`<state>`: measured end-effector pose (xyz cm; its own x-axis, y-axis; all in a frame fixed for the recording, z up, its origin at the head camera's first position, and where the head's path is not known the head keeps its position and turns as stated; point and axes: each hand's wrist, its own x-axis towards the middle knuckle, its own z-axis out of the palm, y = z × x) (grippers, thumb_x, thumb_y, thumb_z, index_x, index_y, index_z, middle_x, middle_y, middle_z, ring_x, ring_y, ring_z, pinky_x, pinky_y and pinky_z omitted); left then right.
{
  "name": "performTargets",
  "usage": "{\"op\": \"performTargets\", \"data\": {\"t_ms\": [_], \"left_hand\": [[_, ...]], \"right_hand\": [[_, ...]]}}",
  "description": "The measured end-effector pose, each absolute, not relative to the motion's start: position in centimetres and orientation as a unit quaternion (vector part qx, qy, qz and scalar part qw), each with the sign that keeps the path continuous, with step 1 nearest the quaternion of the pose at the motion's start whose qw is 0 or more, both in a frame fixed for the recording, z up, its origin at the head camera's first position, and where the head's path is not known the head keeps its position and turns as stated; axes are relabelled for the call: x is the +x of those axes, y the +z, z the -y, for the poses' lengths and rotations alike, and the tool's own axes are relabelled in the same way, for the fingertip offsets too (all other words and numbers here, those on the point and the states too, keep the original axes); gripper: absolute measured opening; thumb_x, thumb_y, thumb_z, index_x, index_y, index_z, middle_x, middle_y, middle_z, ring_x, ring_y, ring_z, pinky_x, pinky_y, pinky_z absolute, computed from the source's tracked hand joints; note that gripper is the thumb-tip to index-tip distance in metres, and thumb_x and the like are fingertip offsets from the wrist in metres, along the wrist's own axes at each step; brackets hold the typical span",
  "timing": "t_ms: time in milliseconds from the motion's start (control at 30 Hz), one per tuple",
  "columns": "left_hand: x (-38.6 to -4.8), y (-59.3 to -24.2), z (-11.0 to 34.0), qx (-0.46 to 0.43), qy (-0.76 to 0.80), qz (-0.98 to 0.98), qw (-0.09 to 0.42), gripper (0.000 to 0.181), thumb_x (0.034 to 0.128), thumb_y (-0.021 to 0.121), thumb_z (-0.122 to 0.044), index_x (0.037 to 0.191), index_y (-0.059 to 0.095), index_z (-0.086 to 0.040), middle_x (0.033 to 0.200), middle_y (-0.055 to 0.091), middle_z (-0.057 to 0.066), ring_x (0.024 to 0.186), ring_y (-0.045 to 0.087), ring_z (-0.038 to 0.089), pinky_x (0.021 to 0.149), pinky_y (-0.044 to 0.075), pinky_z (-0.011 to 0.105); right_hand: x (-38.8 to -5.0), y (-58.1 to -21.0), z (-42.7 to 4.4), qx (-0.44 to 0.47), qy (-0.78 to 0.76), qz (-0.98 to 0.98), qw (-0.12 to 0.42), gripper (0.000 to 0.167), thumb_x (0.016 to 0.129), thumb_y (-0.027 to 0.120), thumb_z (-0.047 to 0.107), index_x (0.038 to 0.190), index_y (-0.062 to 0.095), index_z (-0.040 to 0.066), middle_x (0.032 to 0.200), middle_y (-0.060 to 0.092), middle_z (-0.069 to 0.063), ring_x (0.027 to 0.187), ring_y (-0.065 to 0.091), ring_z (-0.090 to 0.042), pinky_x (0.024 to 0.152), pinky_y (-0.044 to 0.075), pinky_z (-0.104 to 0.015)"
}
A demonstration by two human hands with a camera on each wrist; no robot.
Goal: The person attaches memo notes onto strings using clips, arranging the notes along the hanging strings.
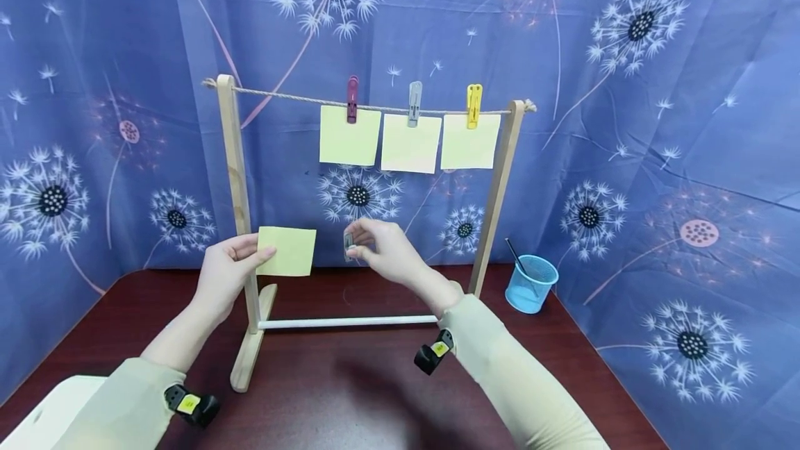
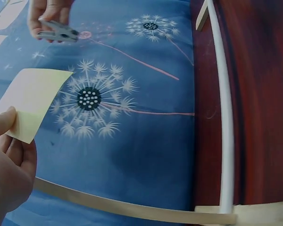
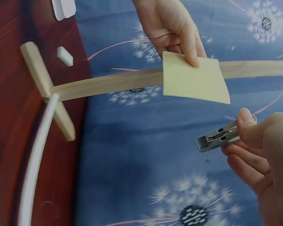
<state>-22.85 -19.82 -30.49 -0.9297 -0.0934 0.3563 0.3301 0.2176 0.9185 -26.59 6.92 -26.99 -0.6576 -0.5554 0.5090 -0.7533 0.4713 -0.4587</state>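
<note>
My left hand (image 1: 228, 269) pinches a yellow sticky note (image 1: 289, 252) by its left edge, thumb in front, close to the left wooden post. A grey clothespin (image 3: 219, 137) is held between the thumb and fingers of my right hand (image 1: 390, 248), a little to the right of the note and apart from it. Above both hands a twine line (image 1: 281, 96) runs between two posts. Three notes hang from it, under a dark red clothespin (image 1: 353, 99), a grey-blue clothespin (image 1: 414, 104) and a yellow clothespin (image 1: 474, 106).
The wooden frame's left post (image 1: 234, 158) and right post (image 1: 498, 200) stand on a dark red table (image 1: 312, 394), joined low down by a white rod (image 1: 350, 323). A blue mesh cup (image 1: 530, 287) with a black stick stands at right. A white object (image 1: 56, 408) lies at lower left.
</note>
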Motion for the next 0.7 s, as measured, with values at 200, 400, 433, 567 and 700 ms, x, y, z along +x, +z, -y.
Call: {"op": "performTargets", "data": {"t_ms": [200,400,433,567,700], "left_hand": [[-23.2,-28.4,19.9,-0.079,-0.628,0.748,0.202,0.042,0.0898,0.071,-0.015,0.121,0.061,0.013,0.076,0.067,-0.03,0.079,0.063,-0.012,0.075,0.047,0.009],[-23.4,-26.1,19.8,-0.105,-0.683,0.691,0.213,0.018,0.088,0.071,-0.007,0.093,0.071,-0.024,0.076,0.072,-0.02,0.071,0.068,-0.006,0.067,0.05,0.01],[-23.4,-25.7,19.8,-0.108,-0.69,0.683,0.216,0.023,0.0878,0.072,-0.006,0.088,0.07,-0.029,0.076,0.072,-0.019,0.07,0.068,-0.006,0.066,0.05,0.01],[-23.6,-24.5,19.7,-0.111,-0.702,0.664,0.232,0.026,0.0872,0.072,-0.005,0.086,0.071,-0.031,0.075,0.072,-0.018,0.069,0.068,-0.005,0.064,0.051,0.01],[-23.7,-23.5,19.6,-0.116,-0.713,0.647,0.245,0.025,0.0865,0.072,-0.004,0.086,0.072,-0.028,0.075,0.073,-0.016,0.068,0.069,-0.004,0.063,0.051,0.011]], "right_hand": [[-26.8,-24.1,-6.1,0.407,0.335,0.829,0.187,0.023,0.088,0.071,0.007,0.109,0.065,-0.001,0.099,0.072,-0.012,0.094,0.071,-0.022,0.086,0.054,-0.021],[-26.7,-21.9,-5.5,0.417,0.326,0.815,0.236,0.02,0.088,0.071,0.004,0.107,0.066,-0.001,0.097,0.073,-0.012,0.092,0.072,-0.021,0.084,0.053,-0.017],[-26.7,-21.6,-5.4,0.417,0.328,0.811,0.246,0.019,0.088,0.07,0.002,0.106,0.066,-0.001,0.096,0.073,-0.012,0.091,0.072,-0.021,0.084,0.053,-0.017],[-26.7,-20.2,-4.9,0.413,0.349,0.793,0.28,0.018,0.088,0.067,-0.004,0.105,0.066,-0.003,0.095,0.073,-0.014,0.09,0.073,-0.022,0.084,0.054,-0.018],[-26.6,-18.7,-4.5,0.406,0.373,0.782,0.291,0.019,0.087,0.068,-0.003,0.106,0.065,-0.006,0.097,0.074,-0.017,0.092,0.072,-0.024,0.085,0.053,-0.018]]}}
